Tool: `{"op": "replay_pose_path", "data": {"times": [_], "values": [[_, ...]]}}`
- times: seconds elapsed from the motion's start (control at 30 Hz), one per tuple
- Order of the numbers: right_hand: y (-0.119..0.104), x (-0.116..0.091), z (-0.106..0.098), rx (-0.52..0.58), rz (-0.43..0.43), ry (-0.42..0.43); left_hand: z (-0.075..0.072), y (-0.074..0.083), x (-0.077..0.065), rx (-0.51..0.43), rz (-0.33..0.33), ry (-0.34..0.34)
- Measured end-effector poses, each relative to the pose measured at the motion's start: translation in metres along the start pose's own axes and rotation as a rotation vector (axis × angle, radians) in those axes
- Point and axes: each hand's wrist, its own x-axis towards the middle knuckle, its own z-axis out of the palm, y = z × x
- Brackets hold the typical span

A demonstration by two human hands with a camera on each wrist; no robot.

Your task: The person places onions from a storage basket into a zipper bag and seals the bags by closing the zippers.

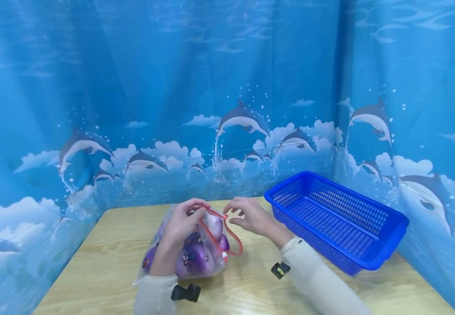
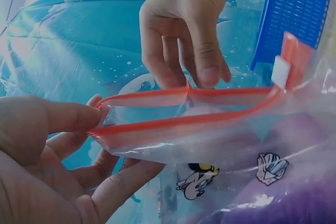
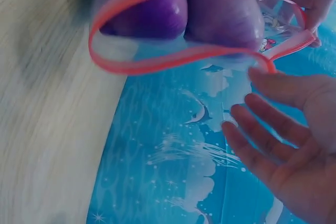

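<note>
A clear plastic zip bag [image 2: 142, 148] with a red zip edge and printed cartoon figures lies tilted on the table, its mouth gaping toward the right. Inside show several round, shiny purple things [image 3: 226, 17]. My left hand [image 1: 182, 223] pinches one corner of the red edge between thumb and fingers. A white slider [image 2: 280, 72] sits near the opposite end of the zip. On the mouth's far side is my right hand [image 1: 255, 216], its fingers spread and apart, with the thumb tip right at the red edge in the right wrist view.
A blue plastic basket [image 1: 306, 240] with perforated walls stands at the right of the wooden table [image 1: 105, 249], beyond the right forearm. Behind the table hangs a blue curtain [image 1: 196, 65] printed with dolphins. Each wrist carries a small black device.
</note>
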Motion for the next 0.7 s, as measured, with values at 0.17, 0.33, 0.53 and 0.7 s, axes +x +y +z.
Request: {"op": "replay_pose_path", "data": {"times": [0.17, 0.33, 0.53, 0.7], "values": [[0.000, 0.002, -0.005, 0.023, -0.112, 0.048, -0.002, 0.007, 0.001, 0.000, 0.017, 0.000], [-0.001, 0.002, -0.014, 0.041, -0.278, 0.106, -0.004, 0.017, 0.003, 0.018, 0.021, 0.012], [-0.003, 0.004, -0.028, 0.098, -0.312, 0.198, -0.011, 0.029, 0.002, 0.007, 0.068, -0.008], [-0.011, 0.005, -0.043, 0.120, -0.206, 0.298, -0.025, 0.039, 0.001, 0.004, 0.134, -0.085]]}}
